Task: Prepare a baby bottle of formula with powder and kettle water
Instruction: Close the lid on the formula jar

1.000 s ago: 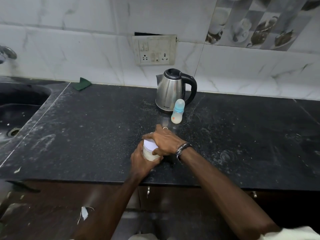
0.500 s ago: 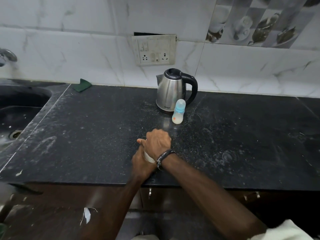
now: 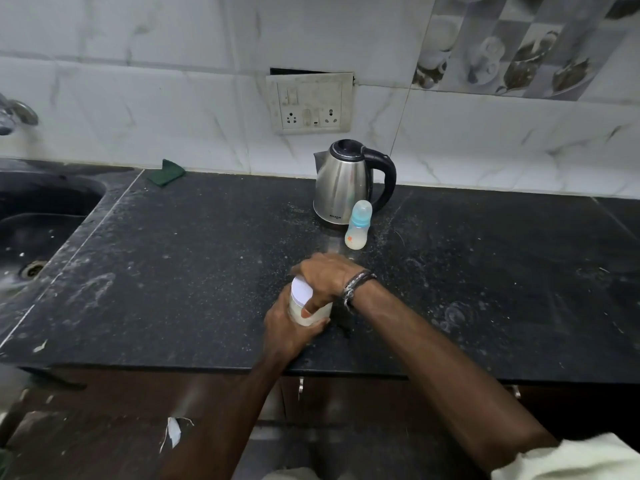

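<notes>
A small white powder jar (image 3: 298, 305) stands on the black counter (image 3: 194, 258) near its front edge. My left hand (image 3: 285, 330) wraps around the jar's body from below. My right hand (image 3: 325, 275) is clamped over the jar's white lid (image 3: 300, 289) from above, thumb down its side. Behind them a capped baby bottle (image 3: 358, 230) with a blue collar and milky liquid stands upright. Right behind the bottle is a steel kettle (image 3: 346, 183) with a black handle and a closed lid.
A dark sink (image 3: 41, 216) lies at the left, a tap (image 3: 15, 114) above it. A green cloth (image 3: 166, 172) rests at the back wall. A socket panel (image 3: 310, 102) sits above the kettle. White powder dusts the counter. Cabinet doors are below the front edge.
My right hand has turned on the lid, covering it half a second ago and now leaving its left part showing. The jar, bottle and kettle stay in place.
</notes>
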`<state>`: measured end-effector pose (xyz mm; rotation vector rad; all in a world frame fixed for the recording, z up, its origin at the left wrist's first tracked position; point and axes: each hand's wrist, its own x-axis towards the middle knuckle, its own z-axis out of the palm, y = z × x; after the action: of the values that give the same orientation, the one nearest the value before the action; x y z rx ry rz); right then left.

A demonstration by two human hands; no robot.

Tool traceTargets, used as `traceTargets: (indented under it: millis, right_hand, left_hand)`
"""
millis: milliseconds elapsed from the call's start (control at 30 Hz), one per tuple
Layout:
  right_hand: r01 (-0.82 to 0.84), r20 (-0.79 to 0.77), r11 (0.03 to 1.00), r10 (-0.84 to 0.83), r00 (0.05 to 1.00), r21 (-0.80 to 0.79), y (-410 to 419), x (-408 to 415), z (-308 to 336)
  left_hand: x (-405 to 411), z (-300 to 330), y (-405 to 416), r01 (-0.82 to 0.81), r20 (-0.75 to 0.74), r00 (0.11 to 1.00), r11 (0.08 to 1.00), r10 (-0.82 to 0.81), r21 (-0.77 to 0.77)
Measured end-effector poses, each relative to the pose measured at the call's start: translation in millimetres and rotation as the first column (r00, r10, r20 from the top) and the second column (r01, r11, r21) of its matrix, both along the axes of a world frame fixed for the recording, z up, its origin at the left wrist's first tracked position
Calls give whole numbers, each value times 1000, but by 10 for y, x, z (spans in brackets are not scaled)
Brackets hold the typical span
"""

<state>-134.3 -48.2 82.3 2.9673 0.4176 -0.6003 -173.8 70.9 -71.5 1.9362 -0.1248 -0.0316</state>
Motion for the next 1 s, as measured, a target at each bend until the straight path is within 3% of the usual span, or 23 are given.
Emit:
traceTargets:
  millis: [133,367,667,833,1000]
  right_hand:
    - [-20,190,1000,15,982,23,79,-67,-113]
    - [236,372,961,-273,887,144,261,-254,-179]
    - [365,387,922,-387,837,132,319,-214,-216]
    - [318,356,948,-294,887,-12,267,-159,-188]
    - [30,134,996,-18,991,-82,78,-106,-79]
  left_hand:
    - [1,21,-51,42,-3,999,999,-42,9]
    - [-14,29,-3,7,-25,1000,1000,-7,9]
    - [29,51,-9,21,23,999,994,-23,105]
    - [26,90,-20,22,22,999,995,-24,99]
    - [25,61,0,12,-9,1000,997,-12,70]
